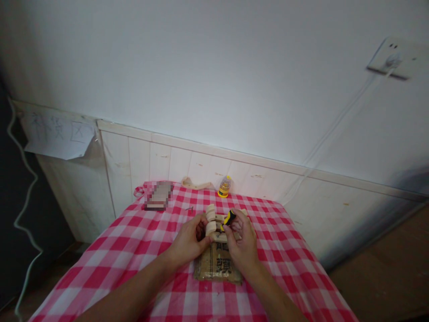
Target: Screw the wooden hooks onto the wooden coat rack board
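Observation:
My left hand (194,235) is closed on the left side of a small pale wooden piece with curved, ribbed parts (211,219). In my right hand (244,241) is a short screwdriver with a black and yellow handle (229,217), tilted, its lower end down at the wooden piece. The tip of the screwdriver is too small to make out. Under the wooden piece lies a flat brown cardboard package (214,266) with dark printed characters and shiny tape.
A red-and-white checked cloth (140,268) covers the table. Toward the wall stand a yellow-capped bottle (224,187) and a curved wooden part (197,184). A blurred-out flat rectangular object (159,196) lies left, near small metal bits (190,208). A cable hangs from a wall socket (393,60).

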A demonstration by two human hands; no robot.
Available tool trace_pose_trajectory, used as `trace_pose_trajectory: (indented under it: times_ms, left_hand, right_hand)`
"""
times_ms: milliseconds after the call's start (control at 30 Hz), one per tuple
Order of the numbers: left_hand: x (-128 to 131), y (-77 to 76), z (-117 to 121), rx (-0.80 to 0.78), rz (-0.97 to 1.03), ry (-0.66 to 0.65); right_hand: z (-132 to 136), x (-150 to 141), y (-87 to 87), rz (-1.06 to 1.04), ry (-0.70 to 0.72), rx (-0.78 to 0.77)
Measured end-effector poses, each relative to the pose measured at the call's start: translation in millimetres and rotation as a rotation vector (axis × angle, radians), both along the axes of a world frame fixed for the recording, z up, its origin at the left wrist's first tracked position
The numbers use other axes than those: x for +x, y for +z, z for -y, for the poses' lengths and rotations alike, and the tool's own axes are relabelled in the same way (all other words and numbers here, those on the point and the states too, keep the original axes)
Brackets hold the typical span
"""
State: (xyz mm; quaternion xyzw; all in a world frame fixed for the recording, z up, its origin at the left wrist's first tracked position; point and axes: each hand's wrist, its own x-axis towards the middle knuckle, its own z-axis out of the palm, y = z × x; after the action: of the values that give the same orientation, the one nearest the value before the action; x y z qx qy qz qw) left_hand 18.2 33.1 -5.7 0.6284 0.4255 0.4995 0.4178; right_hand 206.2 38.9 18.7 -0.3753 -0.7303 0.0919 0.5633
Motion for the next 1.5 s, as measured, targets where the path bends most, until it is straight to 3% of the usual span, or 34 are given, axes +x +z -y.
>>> trace_pose_trajectory:
  times_ms: [333,667,1067,1500]
  left_hand:
    - [-0.1,-4.6,-2.6,0.014,0.002,-0.001]
    - [-1.0,1.2,1.3,0.026,-0.049,0.024]
    - [-0.2,-1.0,-0.5,0.001,-0.011,0.001]
    - [-1.1,1.8,0.6,0.006,-0.013,-0.004]
  right_hand:
    - [-1.9,0.5,-0.6,0.044,-0.074,0.038]
    - [-0.5,0.4,2.5,0.053,-0.087,0.051]
    - [5.1,-2.2,-3.6,0.032,0.059,-0.013]
    - [2.0,1.0,-2.9,0.075,-0.020,0.058]
